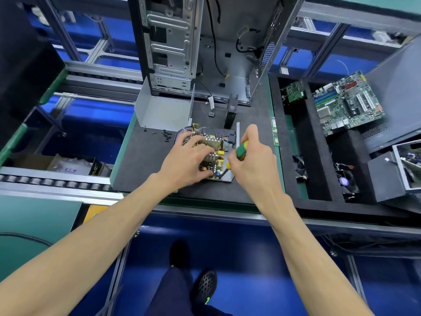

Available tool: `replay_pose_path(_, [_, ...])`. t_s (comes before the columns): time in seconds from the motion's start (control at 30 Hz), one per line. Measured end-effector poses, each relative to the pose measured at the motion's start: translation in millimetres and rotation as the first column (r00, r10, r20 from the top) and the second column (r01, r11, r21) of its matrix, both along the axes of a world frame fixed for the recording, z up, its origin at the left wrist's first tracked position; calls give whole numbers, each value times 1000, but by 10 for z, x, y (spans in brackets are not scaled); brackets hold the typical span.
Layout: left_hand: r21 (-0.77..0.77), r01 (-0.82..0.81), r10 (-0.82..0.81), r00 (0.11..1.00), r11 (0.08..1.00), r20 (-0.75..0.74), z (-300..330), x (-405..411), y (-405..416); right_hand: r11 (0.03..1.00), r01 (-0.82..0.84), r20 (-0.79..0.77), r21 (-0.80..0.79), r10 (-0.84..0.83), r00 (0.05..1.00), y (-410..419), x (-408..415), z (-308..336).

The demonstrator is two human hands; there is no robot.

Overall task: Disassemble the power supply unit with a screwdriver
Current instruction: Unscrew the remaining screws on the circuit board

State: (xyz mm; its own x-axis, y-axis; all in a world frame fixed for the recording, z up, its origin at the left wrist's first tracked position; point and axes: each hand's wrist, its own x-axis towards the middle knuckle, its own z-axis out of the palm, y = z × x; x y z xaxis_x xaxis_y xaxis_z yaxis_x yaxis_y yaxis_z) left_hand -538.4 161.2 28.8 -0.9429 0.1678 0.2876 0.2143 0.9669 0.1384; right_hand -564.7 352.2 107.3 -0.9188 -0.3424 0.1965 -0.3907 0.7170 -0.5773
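Note:
The opened power supply unit (pixel 216 153) lies on the dark work mat, its yellow circuit board, heat sinks and wire bundle exposed in a grey metal base. My left hand (pixel 189 158) lies on top of the board with fingers spread, holding it down. My right hand (pixel 252 156) grips a green and yellow screwdriver (pixel 239 152). Its dark shaft points down to the board's near right corner. The unit's grey metal cover (pixel 164 110) stands apart at the back left of the mat.
An empty computer case (pixel 200 42) stands upright behind the unit. Several loose black screws (pixel 166 135) lie on the mat (pixel 141 165) to the left. A black fan (pixel 230 115) stands behind the unit. Trays on the right hold a motherboard (pixel 348 103), fans and other boards.

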Motion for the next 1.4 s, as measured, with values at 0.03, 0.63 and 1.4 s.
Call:
replay_pose_path(0.03, [0, 0, 0, 1000, 1000, 1, -2, -1, 1, 1000, -7, 17, 5, 7, 1000, -5, -9, 28])
replay_pose_path(0.63, [25, -2, 2, 1000, 1000, 13, 14, 3, 4, 918, -122, 81, 377, 98, 992, -194, -218, 281])
replay_pose_path(1.4, [27, 5, -4, 999, 1000, -46, 17, 4, 12, 883, -123, 65, 453, 105, 992, -127, -280, 312])
